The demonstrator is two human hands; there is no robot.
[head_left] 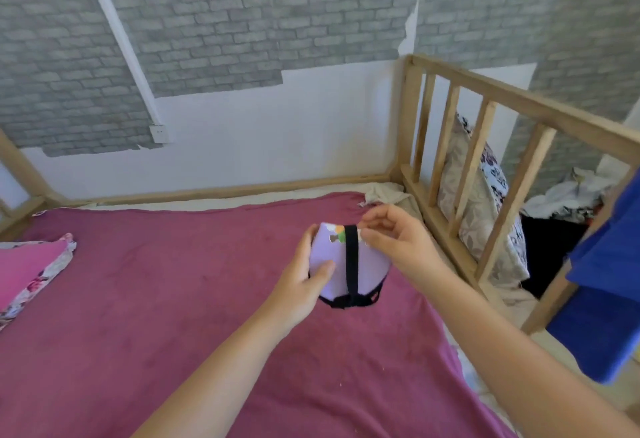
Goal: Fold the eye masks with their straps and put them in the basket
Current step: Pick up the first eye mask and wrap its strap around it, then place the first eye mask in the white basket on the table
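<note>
Left grip (304, 275) holds the folded lilac mask (332, 264) above the bed (173, 299), thumb on its face; we see the right grip (391, 237) pinching its top edge beside the black strap (350, 261).

Head-worn wide-angle view, close over both forearms, facing forward and down across the bed (138, 299) toward the brick-papered wall (242, 22).

folded lilac eye mask (330, 257), black strap (350, 264) wrapped around

Bright, even daylight — soft shadows, slight blur, wide-angle bending at edges.
</note>
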